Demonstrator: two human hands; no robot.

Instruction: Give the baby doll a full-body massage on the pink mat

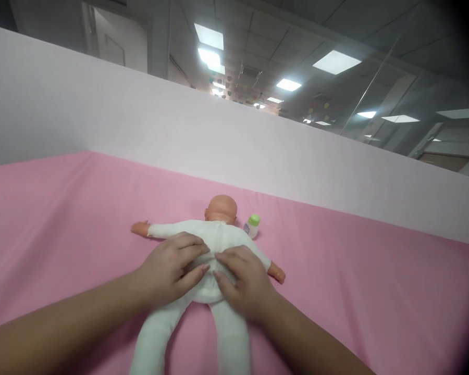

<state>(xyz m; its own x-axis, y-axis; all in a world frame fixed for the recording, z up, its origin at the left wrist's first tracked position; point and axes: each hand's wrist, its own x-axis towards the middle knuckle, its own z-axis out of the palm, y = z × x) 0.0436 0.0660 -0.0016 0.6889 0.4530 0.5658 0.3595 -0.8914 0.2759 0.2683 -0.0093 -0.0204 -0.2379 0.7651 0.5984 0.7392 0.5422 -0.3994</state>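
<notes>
A doll (pixel 220 234) in a white suit lies face down beneath both hands, its head beyond the fingertips, its legs reaching back between the forearms. The left hand (pixel 179 265) and right hand (pixel 247 280) rest on its back, fingers curved, each with a narrow gap between thumb and fingers. Beyond the right hand, a green-capped bottle (pixel 252 226) stands near the doll's shoulder on a pink sheet (pixel 336 291); farther out rises a white panel (pixel 219 140).
</notes>
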